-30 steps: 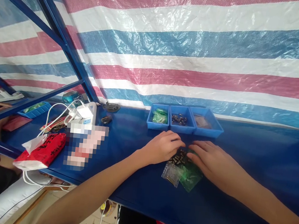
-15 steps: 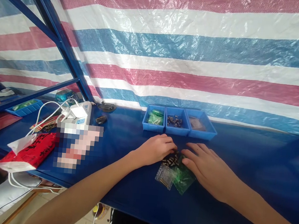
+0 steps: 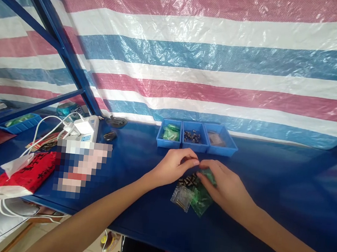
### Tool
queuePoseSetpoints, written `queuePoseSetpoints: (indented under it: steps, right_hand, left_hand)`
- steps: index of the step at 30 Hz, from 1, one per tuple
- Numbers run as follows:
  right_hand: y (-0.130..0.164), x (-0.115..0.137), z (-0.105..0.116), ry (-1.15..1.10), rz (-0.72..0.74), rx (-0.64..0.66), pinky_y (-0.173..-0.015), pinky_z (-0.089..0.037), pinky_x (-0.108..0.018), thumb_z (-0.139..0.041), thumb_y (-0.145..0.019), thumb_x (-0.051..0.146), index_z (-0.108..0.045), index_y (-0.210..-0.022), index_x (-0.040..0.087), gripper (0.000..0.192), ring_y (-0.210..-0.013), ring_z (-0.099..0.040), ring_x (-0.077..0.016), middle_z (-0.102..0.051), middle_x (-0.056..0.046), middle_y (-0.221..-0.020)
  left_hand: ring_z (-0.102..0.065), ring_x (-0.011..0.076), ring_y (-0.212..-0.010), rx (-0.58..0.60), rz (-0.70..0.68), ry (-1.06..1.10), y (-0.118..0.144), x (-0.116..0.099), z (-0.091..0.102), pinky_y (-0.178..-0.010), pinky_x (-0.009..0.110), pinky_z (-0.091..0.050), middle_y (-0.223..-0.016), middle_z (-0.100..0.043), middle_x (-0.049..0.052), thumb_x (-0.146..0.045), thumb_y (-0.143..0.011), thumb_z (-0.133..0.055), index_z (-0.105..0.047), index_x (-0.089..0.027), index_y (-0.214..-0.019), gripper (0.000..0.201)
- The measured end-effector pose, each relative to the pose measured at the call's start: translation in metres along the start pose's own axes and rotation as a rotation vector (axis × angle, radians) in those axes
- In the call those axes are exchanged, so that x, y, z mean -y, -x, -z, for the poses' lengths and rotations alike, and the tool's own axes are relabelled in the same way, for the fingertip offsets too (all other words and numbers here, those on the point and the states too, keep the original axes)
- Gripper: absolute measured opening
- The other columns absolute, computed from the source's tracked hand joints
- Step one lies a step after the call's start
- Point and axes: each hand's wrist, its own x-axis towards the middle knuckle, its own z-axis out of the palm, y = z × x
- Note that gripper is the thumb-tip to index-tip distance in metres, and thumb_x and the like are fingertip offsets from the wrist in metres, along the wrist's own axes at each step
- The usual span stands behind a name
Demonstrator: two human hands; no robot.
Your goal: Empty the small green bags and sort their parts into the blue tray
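Both hands meet over a small clear plastic bag of dark parts [image 3: 187,181] near the blue tabletop's [image 3: 271,181] front edge: left hand [image 3: 174,166] pinching above it, right hand [image 3: 224,188] resting on its right side, grip loosely curled.

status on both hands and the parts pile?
Left hand and right hand pinching over small dark parts. Clear bag and green bag beneath. Three blue bins behind, nothing blocking.
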Motion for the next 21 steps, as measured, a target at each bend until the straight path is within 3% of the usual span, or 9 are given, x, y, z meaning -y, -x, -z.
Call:
queuePoseSetpoints:
  steps: [5, 11, 15, 18, 21]
  right_hand:
    - [0.000, -0.002, -0.001, -0.029, -0.017, -0.061, -0.061, -0.051, -0.028, -0.050, -0.103, 0.026, -0.056, -0.109, 0.024, 0.009, -0.081, -0.071, -0.0206, -0.072, -0.007, -0.099]
    - [-0.002, -0.001, 0.000, -0.060, -0.018, -0.106, -0.066, -0.052, -0.028, -0.049, -0.104, 0.028, -0.061, -0.112, 0.025, 0.015, -0.084, -0.071, -0.0200, -0.074, -0.006, -0.100]
    - [-0.005, 0.004, 0.002, -0.123, -0.032, -0.115, -0.061, -0.050, -0.028, -0.052, -0.103, 0.030, -0.063, -0.105, 0.024, 0.014, -0.073, -0.068, -0.0179, -0.073, -0.005, -0.093]
    - [-0.008, 0.006, 0.007, -0.251, -0.154, -0.077, -0.057, -0.049, -0.027, -0.055, -0.101, 0.035, -0.065, -0.101, 0.024, 0.015, -0.066, -0.065, -0.0172, -0.072, -0.003, -0.087]
    - [-0.012, 0.007, 0.012, -0.443, -0.286, -0.015, -0.059, -0.051, -0.027, -0.057, -0.100, 0.042, -0.066, -0.099, 0.024, 0.020, -0.070, -0.066, -0.0181, -0.073, -0.003, -0.087]
  left_hand:
    - [-0.062, 0.0144, -0.076, -0.003, 0.056, 0.190, 0.001, 0.001, -0.007, -0.068, 0.024, -0.047, -0.085, -0.067, 0.003, -0.040, -0.100, -0.058, -0.069, -0.016, -0.096, 0.027]
    - [-0.061, 0.0146, -0.075, -0.006, 0.048, 0.209, 0.003, -0.002, -0.009, -0.067, 0.024, -0.047, -0.085, -0.068, 0.003, -0.042, -0.100, -0.057, -0.069, -0.016, -0.096, 0.029]
    - [-0.059, 0.0125, -0.066, 0.021, 0.056, 0.121, 0.004, -0.007, -0.006, -0.061, 0.022, -0.043, -0.075, -0.064, 0.001, -0.043, -0.103, -0.050, -0.068, -0.017, -0.092, 0.034]
    - [-0.055, 0.0112, -0.060, 0.033, 0.002, -0.027, 0.006, -0.009, -0.003, -0.057, 0.022, -0.040, -0.069, -0.061, -0.001, -0.040, -0.106, -0.044, -0.066, -0.018, -0.093, 0.034]
    - [-0.056, 0.0113, -0.062, -0.020, -0.095, -0.185, 0.010, -0.008, -0.004, -0.058, 0.023, -0.040, -0.076, -0.063, -0.001, -0.033, -0.103, -0.048, -0.064, -0.019, -0.103, 0.022]
